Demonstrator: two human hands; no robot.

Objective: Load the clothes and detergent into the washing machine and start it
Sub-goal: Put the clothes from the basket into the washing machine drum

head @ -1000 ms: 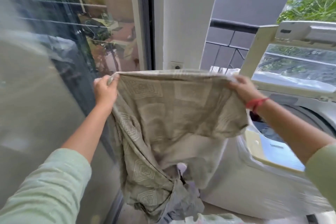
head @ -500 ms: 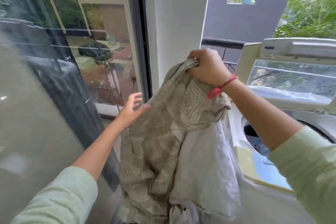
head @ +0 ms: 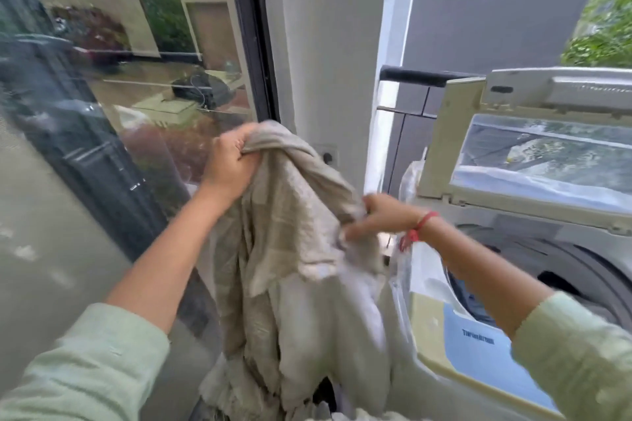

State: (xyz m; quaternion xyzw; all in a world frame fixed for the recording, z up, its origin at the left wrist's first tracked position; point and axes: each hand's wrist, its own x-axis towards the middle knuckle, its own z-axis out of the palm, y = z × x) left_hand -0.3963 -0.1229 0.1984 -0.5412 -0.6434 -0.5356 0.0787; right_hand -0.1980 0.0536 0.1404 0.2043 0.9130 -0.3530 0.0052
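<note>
Head view: left hand (head: 232, 167) is up in front of the glass door (head: 102, 96), its fingers curled tight round the bunched top of the beige patterned cloth (head: 294, 249). Right hand (head: 378, 217) is lower and to the right, its fingers closed on a fold at the side of the same cloth; detail is blurred. A red thread (head: 422, 225) circles that wrist. The cloth hangs in loose folds between and below both hands, and its lower end runs out of frame at the bottom. It hangs just left of the washing machine (head: 588, 232), outside the drum (head: 564, 270). The lid (head: 441, 133) stands raised. The drum opening is dark and partly hidden by the right forearm; contents cannot be made out. A white pillar (head: 325, 44) stands behind the cloth. Both sleeves are pale green.
</note>
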